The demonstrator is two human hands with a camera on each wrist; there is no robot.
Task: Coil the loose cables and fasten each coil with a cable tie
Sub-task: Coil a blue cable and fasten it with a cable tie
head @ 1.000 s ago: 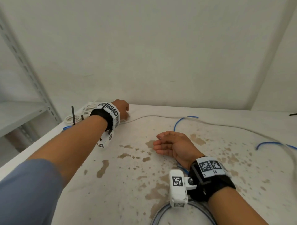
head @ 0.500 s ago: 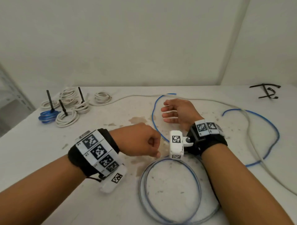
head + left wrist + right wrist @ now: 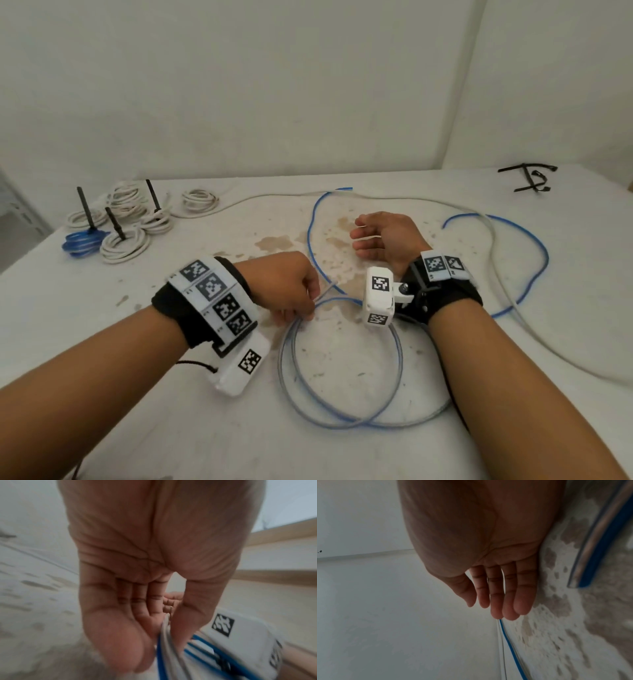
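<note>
On table (image 3: 342, 455), near cable (image 3: 339, 421) loop: left hand (image 3: 284, 287) pinching loop's far rim, thumb grip clear only from wrist view; right hand (image 3: 387, 240) beyond loop, fingers relaxed, empty. Since half-second-earlier frame: cable end lifted.

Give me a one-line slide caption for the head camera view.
Left hand pinches the blue-and-grey cable loop on the stained table; right hand open beyond it.
</note>
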